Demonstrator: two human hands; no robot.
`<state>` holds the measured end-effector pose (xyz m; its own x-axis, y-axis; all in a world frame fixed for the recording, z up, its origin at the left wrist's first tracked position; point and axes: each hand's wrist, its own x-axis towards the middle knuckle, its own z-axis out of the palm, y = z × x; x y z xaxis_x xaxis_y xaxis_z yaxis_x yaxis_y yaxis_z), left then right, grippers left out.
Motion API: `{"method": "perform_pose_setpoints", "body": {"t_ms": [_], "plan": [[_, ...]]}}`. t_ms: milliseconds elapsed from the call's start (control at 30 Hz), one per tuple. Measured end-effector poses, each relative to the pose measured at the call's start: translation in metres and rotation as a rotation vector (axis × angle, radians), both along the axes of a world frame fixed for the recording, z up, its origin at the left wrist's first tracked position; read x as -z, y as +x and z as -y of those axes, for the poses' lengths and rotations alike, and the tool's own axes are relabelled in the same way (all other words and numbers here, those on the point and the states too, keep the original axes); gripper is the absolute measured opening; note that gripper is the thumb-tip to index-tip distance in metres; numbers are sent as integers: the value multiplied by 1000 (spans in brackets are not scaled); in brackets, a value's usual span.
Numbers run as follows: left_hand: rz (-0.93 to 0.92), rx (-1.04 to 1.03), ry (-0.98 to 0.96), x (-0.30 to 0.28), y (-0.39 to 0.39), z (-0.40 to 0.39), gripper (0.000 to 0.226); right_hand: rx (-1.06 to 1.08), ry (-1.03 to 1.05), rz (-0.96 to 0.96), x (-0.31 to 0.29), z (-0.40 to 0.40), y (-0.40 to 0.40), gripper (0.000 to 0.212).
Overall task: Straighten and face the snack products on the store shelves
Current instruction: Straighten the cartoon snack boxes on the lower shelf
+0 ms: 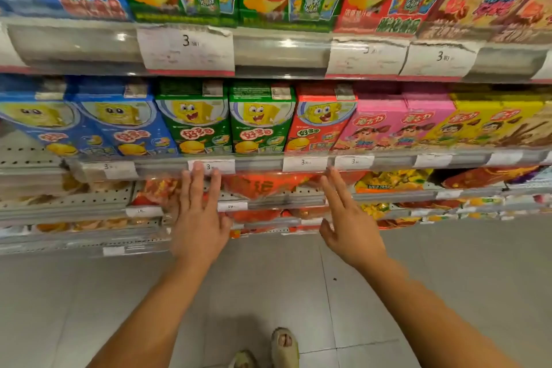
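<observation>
Both hands, left hand [198,219] and right hand [348,225], have straight, spread fingers holding nothing, at 6 o'clock below the green snack boxes [227,119]. The boxes look light and stiff; hold their flat sides.

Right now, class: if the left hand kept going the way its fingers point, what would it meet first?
Probably the shelf-edge price tag: the left hand's fingers already overlap it, though contact is unclear.

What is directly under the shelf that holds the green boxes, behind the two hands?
Under the green boxes, orange-red snack bags lie on the next shelf. The left hand and right hand, fingers straight, cover part of them. Their labels are too blurred to read.
</observation>
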<state>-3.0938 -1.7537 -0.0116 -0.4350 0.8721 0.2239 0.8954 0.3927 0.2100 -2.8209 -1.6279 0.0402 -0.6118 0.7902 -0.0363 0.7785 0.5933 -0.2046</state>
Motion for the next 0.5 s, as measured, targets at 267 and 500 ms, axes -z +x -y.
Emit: {"method": "perform_pose_setpoints", "body": {"t_ms": [267, 500], "plan": [[-73, 4, 249, 28, -6, -9, 87, -86, -80, 147, 127, -11, 6, 83], [-275, 55, 577, 59, -11, -26, 80, -46, 160, 45, 231, -24, -9, 93]]}}
